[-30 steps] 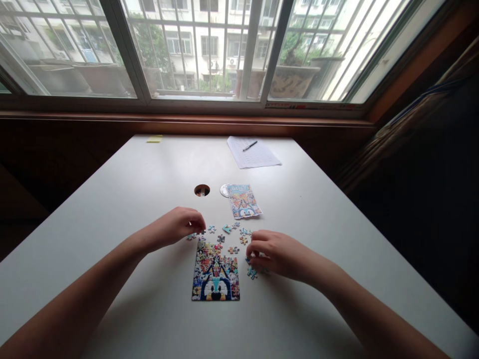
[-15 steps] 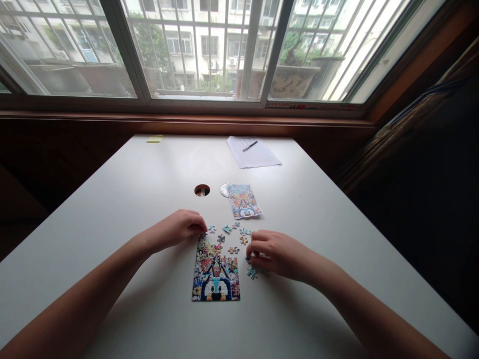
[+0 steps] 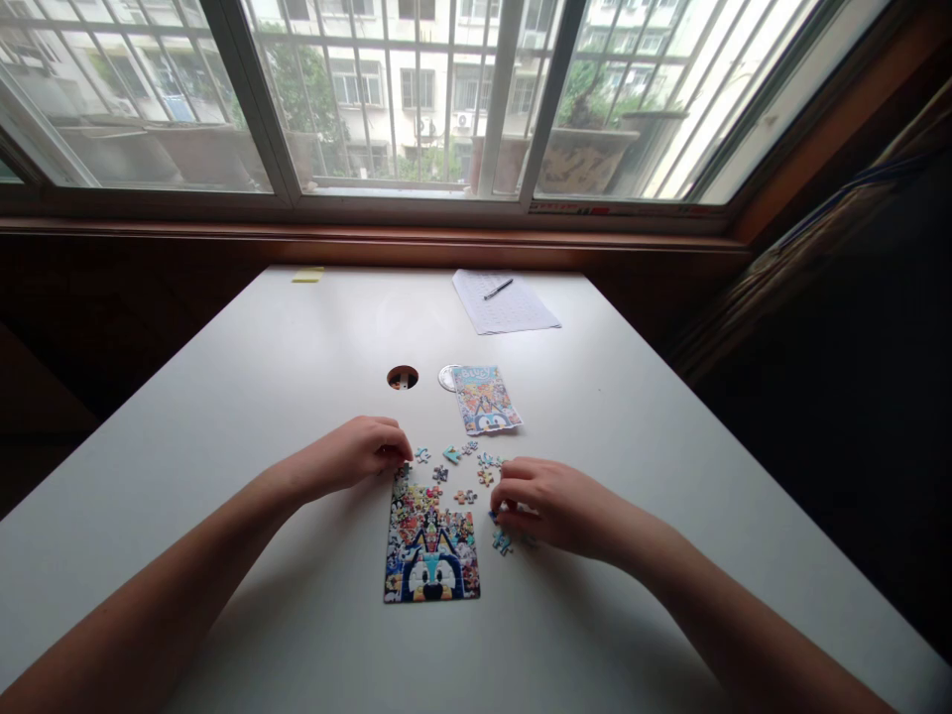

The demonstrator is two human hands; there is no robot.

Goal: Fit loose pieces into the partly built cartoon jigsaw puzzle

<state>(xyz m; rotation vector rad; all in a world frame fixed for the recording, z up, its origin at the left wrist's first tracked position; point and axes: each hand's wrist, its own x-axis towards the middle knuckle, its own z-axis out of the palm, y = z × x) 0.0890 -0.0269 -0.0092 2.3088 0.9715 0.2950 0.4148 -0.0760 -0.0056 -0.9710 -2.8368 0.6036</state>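
A partly assembled jigsaw puzzle point(image 3: 432, 555) lies on the white table, showing a blue dog's face at its near edge. At its upper left corner, my left hand point(image 3: 372, 446) has its fingers curled together on a puzzle piece point(image 3: 404, 471). My right hand point(image 3: 541, 501) rests to the right of the puzzle, fingers bent down over loose pieces; what lies under its fingertips is mostly hidden. A blue piece point(image 3: 502, 541) shows just below that hand. Between the hands several loose pieces are scattered, among them an orange one point(image 3: 486, 477) and a light blue one point(image 3: 452, 455).
Beyond the pieces lies a picture card point(image 3: 488, 400) with the same dog, partly over a silvery disc point(image 3: 447, 378). A round hole point(image 3: 403, 378) opens in the table point(image 3: 245, 397). Farther back are paper sheets point(image 3: 513, 309), a pen point(image 3: 498, 290) and yellow strips point(image 3: 307, 275).
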